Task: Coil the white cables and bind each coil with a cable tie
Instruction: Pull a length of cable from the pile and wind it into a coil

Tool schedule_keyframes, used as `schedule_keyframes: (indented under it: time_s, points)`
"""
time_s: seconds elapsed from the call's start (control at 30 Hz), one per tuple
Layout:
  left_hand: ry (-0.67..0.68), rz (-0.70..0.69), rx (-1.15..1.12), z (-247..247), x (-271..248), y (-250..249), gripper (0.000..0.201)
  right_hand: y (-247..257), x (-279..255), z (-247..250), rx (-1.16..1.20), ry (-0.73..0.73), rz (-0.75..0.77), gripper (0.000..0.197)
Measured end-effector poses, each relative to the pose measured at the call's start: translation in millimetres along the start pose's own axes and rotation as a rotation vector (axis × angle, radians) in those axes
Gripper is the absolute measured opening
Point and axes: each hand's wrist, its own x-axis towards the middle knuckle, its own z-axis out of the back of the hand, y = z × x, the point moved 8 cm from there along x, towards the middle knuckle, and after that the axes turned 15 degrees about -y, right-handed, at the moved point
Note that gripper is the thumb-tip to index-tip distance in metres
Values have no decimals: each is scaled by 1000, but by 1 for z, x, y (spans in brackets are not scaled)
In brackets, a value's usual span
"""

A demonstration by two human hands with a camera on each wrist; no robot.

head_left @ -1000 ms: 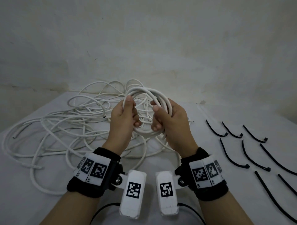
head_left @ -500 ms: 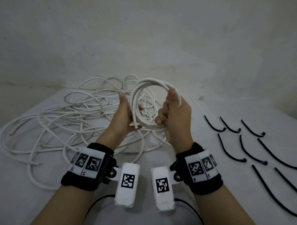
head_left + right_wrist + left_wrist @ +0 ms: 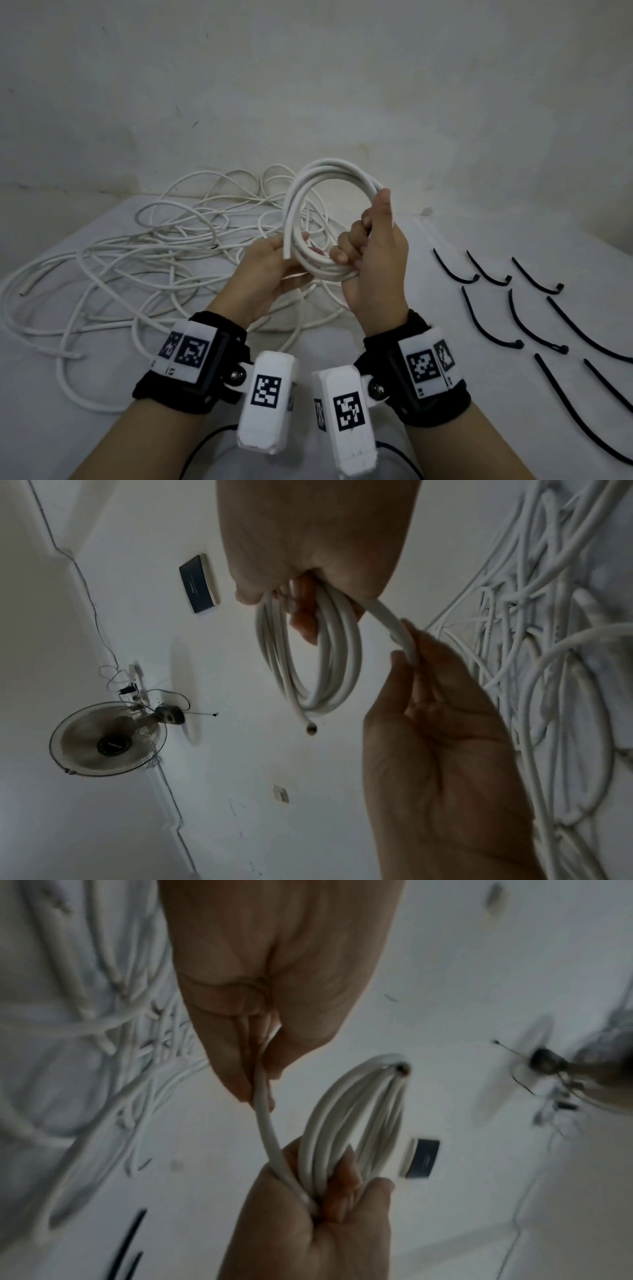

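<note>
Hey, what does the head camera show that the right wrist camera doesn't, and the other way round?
Only the head view shows the black cable ties laid out to the right on the table, plus both wrist cameras. Only the right wrist view shows a fan and the coil's cut cable end. Both show the right hand gripping the white coil, the left hand pinching its loose strand, and the loose cable pile.

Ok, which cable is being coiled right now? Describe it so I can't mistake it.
On the white table, left of the black cable ties, lies a loose white tangle. Above it, the right hand grips the coil: the only tight, raised ring of loops.
</note>
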Motion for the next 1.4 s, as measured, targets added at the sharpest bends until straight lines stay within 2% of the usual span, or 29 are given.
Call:
schedule_keyframes:
  time_s: [0.1, 0.2, 0.37, 0.47, 0.77, 0.83, 0.97, 1.03, 1.07, 1.1, 1.17, 1.2, 1.3, 1.4]
  points:
    - [-70, -166, 69, 3, -3, -19, 18, 3, 11, 16, 50, -146, -23, 41]
    - [-106, -275, 51, 3, -9, -31, 18, 2, 19, 26, 69, -216, -25, 42]
    - [-151, -475, 108, 7, -17, -50, 19, -8, 21, 27, -33, -184, -53, 41]
    - [-171, -521, 157, 12, -14, -51, 21, -14, 20, 23, -105, -128, -97, 40]
    - [-40, -437, 109, 5, -15, -44, 31, -29, 16, 17, -295, 28, -201, 39]
    - [20, -348, 9, 4, -13, -41, 34, -28, 16, 16, -345, 67, -215, 39]
    - [244, -18, -293, -8, -12, -30, 44, -26, 14, 11, -418, 158, -216, 37]
    - [243, 49, -280, -8, -11, -26, 55, -26, 10, 6, -447, 202, -171, 37]
    - [193, 39, -241, -6, -9, -25, 58, -26, 7, 4, -456, 224, -146, 36]
    - [123, 0, -185, -1, -6, -26, 56, -27, 4, 1, -466, 246, -119, 36]
    - [4, -110, -79, 7, -4, -31, 39, -27, 0, -3, -534, 282, -42, 30]
    - [-31, -143, -56, 10, -4, -32, 32, -25, -1, -4, -609, 287, 23, 28]
    - [-69, -146, -27, 15, -2, -32, 34, -9, 3, -9, -870, 266, 283, 23]
    - [-21, -152, 52, 13, -5, -32, 34, 13, 4, -23, -1055, 289, 533, 24]
